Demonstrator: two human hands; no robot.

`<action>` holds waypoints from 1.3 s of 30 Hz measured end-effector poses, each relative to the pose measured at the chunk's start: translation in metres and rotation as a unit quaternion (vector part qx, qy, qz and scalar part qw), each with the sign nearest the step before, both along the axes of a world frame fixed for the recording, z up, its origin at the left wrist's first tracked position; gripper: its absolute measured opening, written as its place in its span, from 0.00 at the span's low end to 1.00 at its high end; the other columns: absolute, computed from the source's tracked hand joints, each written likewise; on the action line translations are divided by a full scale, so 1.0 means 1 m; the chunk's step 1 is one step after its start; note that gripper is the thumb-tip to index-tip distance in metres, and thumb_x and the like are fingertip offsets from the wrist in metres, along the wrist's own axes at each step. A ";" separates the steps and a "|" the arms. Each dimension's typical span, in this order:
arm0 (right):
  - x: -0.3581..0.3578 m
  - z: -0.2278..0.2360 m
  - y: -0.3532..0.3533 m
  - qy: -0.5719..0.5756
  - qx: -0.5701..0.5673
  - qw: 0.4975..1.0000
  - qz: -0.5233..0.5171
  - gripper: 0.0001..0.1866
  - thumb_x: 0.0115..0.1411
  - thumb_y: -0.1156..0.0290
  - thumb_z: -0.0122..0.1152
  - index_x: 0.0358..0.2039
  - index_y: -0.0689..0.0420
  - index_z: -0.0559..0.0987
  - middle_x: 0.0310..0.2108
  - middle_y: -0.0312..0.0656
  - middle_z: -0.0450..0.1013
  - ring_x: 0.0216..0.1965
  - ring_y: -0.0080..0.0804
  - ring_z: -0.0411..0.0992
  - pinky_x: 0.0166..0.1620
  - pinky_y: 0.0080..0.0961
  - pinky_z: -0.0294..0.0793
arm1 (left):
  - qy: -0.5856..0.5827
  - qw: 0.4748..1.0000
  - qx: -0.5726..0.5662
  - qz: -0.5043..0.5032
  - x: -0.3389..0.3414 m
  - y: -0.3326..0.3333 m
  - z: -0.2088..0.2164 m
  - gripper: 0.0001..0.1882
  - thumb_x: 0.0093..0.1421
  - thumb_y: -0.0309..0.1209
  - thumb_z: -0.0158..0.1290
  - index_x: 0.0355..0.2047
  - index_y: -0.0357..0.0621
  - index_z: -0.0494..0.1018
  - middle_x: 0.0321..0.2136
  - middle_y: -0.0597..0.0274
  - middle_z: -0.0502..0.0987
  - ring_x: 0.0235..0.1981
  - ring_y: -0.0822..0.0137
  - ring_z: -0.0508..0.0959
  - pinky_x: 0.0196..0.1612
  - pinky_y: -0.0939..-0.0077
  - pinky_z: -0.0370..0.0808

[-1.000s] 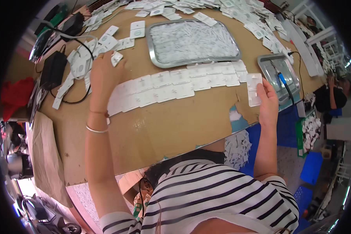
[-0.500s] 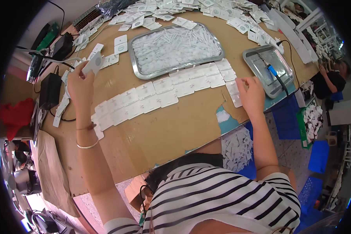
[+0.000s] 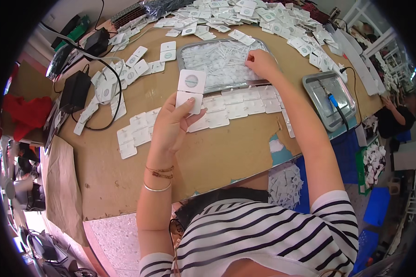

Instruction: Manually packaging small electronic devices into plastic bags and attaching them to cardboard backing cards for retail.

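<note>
My left hand (image 3: 170,121) holds up a white two-panel card (image 3: 192,82) with a round grey print on its upper panel. The thumb lies across the lower panel. Farther off, my right hand (image 3: 262,65) reaches over a metal tray (image 3: 238,85) full of small white, thin plastic pieces (image 3: 212,60). Its fingertips are pinched together at the pieces; what they hold, if anything, is hidden. Between me and that tray, overlapping white cards (image 3: 217,119) lie in a curved row, partly covered by my left hand and right forearm.
A big heap of white cards (image 3: 282,25) covers the table's far side. At right, a smaller metal tray (image 3: 307,84) holds a blue-gripped corded tool (image 3: 333,100). Black power boxes (image 3: 75,92) and looping cables stand at left among loose cards. Another person (image 3: 395,115) is at far right.
My left hand has come from the far left toward the middle, bringing the card upright. My right hand has left the row's right end and moved up to the tray of white pieces.
</note>
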State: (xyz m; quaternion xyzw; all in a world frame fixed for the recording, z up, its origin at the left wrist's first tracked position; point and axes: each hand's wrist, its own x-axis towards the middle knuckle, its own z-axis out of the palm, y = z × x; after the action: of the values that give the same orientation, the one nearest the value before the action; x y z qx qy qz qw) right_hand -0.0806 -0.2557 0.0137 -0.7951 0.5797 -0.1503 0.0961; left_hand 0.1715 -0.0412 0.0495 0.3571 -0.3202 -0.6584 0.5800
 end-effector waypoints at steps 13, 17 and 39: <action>0.009 -0.007 -0.002 -0.133 -0.035 0.990 0.002 0.11 0.50 0.63 0.58 0.32 0.53 0.81 0.28 0.38 0.77 0.30 0.33 0.74 0.37 0.27 0.72 | 0.021 1.000 0.017 -0.005 -0.006 0.009 -0.006 0.19 0.62 0.27 0.47 0.51 0.30 0.60 0.44 0.54 0.71 0.43 0.67 0.74 0.46 0.71 0.77; 0.027 0.003 0.003 -0.078 0.001 0.997 0.005 0.11 0.49 0.63 0.59 0.33 0.52 0.80 0.29 0.38 0.77 0.30 0.33 0.74 0.37 0.28 0.72 | 0.023 1.000 0.021 0.001 -0.004 0.010 -0.006 0.19 0.62 0.27 0.47 0.51 0.31 0.60 0.44 0.54 0.71 0.43 0.67 0.74 0.46 0.72 0.77; 0.081 0.040 0.186 -0.242 -0.193 0.929 0.202 0.05 0.52 0.79 0.62 0.31 0.61 0.78 0.27 0.39 0.73 0.26 0.27 0.70 0.29 0.20 0.70 | -0.105 0.993 -0.002 0.044 -0.017 0.019 -0.005 0.19 0.62 0.35 0.50 0.47 0.33 0.67 0.38 0.60 0.75 0.38 0.74 0.75 0.41 0.79 0.74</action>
State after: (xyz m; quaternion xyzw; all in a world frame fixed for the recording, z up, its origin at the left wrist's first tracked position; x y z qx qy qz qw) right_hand 0.0008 -0.0696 0.0540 -0.8379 0.3260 -0.4248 0.1061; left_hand 0.1550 -0.0227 0.0447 0.4367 -0.3648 -0.5903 0.5725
